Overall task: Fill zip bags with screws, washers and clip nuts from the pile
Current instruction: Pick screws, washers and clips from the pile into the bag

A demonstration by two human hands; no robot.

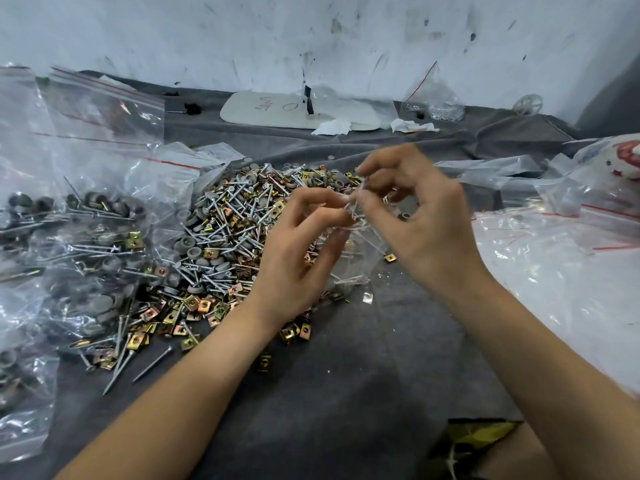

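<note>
fingers of both hands are drawn in narrow and meet at one spot: in the head view my left hand and right hand each pinch the top edge of a small clear zip bag, thumb against forefinger, the other fingers loosely curled. the bag hangs down from that pinch, in the air just above the near right edge of the pile. the right hand is blurred, so i cannot tell exactly how its fingertips sit on the strip.

the pile is a mixed heap of screws, grey washers and brass-coloured clip nuts, spread on a grey cloth over the desk. filled bags lie to the left of it and touch its edge. empty bags lie well apart on the right. one stray clip nut sits on the cloth just beside the hanging bag.

i judge the step in hand to be work on the mouth of this one bag. a thin screw-like shape shows near its bottom, but the plastic is too clear and crumpled to say how full it is, so i cannot tell whether the mouth is being parted or pressed closed.

if it is being opened, the next move calls for one hand to hold the mouth apart while the other goes to the pile for one kind of part at a time. if it is being sealed, the strip needs pressing along its whole length, and then the bag belongs with the filled ones on the left. either way the long screws are the risk: their points could snag or pierce the thin plastic.
</note>
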